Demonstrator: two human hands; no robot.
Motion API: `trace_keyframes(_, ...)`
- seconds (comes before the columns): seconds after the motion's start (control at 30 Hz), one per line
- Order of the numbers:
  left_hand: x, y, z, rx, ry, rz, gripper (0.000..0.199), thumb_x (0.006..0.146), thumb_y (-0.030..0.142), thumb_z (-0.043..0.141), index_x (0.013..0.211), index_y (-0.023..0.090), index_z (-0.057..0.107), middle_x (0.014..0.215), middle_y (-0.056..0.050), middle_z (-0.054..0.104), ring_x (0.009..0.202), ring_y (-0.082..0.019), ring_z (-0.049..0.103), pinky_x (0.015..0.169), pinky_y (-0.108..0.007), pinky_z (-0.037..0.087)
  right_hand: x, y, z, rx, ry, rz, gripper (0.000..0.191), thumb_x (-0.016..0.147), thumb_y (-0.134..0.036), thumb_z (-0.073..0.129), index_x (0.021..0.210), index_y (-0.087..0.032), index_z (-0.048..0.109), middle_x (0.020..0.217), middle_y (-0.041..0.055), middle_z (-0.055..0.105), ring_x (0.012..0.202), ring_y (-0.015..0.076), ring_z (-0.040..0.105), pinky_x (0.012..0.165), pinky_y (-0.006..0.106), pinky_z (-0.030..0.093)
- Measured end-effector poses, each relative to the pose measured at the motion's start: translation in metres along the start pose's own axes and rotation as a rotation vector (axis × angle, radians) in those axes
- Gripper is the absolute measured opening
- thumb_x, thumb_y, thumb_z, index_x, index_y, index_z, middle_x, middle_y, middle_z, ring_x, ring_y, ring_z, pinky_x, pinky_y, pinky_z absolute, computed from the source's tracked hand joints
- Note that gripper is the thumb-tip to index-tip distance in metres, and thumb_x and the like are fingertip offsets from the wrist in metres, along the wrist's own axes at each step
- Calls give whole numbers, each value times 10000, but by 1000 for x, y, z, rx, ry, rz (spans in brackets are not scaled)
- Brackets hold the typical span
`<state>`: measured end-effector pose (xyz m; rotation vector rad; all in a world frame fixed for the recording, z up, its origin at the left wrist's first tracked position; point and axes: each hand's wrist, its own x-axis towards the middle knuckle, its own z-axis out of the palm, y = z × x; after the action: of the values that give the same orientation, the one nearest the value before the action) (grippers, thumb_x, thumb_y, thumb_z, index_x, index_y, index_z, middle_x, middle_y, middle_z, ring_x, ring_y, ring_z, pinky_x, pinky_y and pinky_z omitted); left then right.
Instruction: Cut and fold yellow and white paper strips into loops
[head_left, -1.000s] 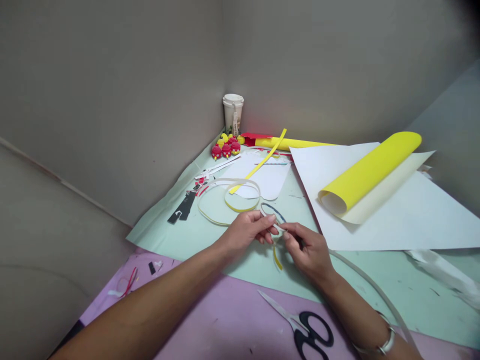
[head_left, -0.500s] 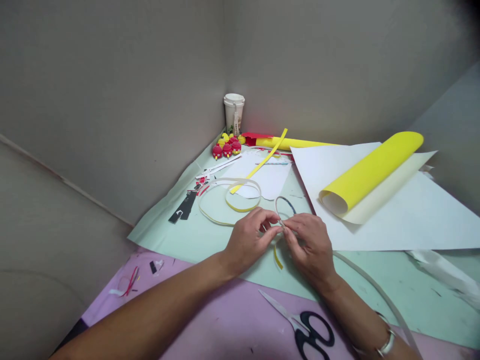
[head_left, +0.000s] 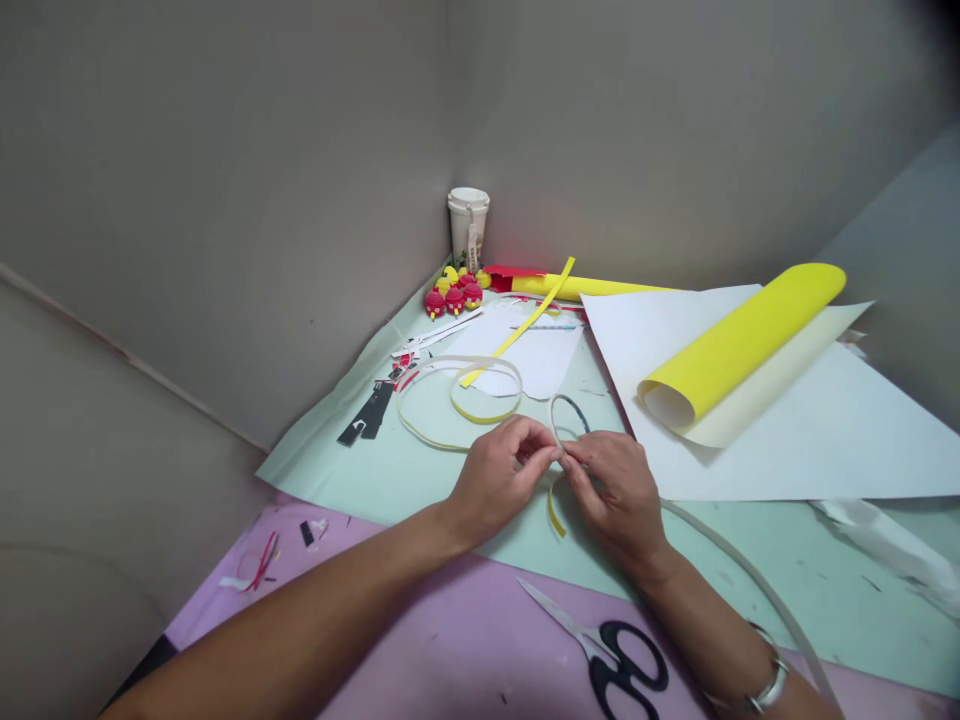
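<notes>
Both my left hand and my right hand pinch one narrow paper strip, their fingertips nearly meeting. Above the fingers the strip bends into a small loop, pale on one side and dark on part of the other. Just below the fingertips hangs or lies a short curved yellow strip end; where it joins is hidden. A long coiled strip, pale outside and yellow inside, lies left of the loop and runs behind my left hand. Another pale strip curves past my right forearm.
Black-handled scissors lie on the purple surface near me. A yellow paper roll rests on white sheets at right. Behind are a lidded cup, small red and yellow balls, a flat yellow strip and black scraps.
My right hand has shifted slightly left and my fingertips have slid a little along the strip. The small loop tilts slightly more to the left. Everything else stays put.
</notes>
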<state>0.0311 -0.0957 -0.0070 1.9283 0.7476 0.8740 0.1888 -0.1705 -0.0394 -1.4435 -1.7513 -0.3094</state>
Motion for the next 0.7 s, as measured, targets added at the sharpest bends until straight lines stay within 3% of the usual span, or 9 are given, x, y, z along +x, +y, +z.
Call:
trace_keyframes(0.13,0,2,-2,-70,-21,-85,117,874,282,598,822,178,592,774,3,616,718,-123,562,664,-239,436,1,2,-1,-18,9,-3,149,905,-172,603,1049,-200,628,877,50,692,867,212,607,807,378,434)
trace_keyframes(0.37,6,0,-9,-404,-65,-261,201,850,354,631,834,171,551,689,22,577,658,-121,562,668,-250,443,8,3,-8,29,75,-33,259,881,-102,620,1117,-208,623,871,59,675,822,193,602,762,344,480)
trace_keyframes(0.57,10,4,-17,-516,-100,-277,198,849,346,628,813,164,559,643,17,584,617,-111,524,647,-242,418,12,-4,-17,72,40,2,254,884,-89,612,1102,-215,653,862,40,660,736,127,617,628,230,489)
trace_keyframes(0.7,12,8,-22,-522,-102,-276,202,843,349,630,797,167,555,630,19,576,612,-111,513,645,-244,415,15,-5,-23,61,8,38,212,878,-145,640,1072,-221,678,872,37,673,737,122,629,619,221,488)
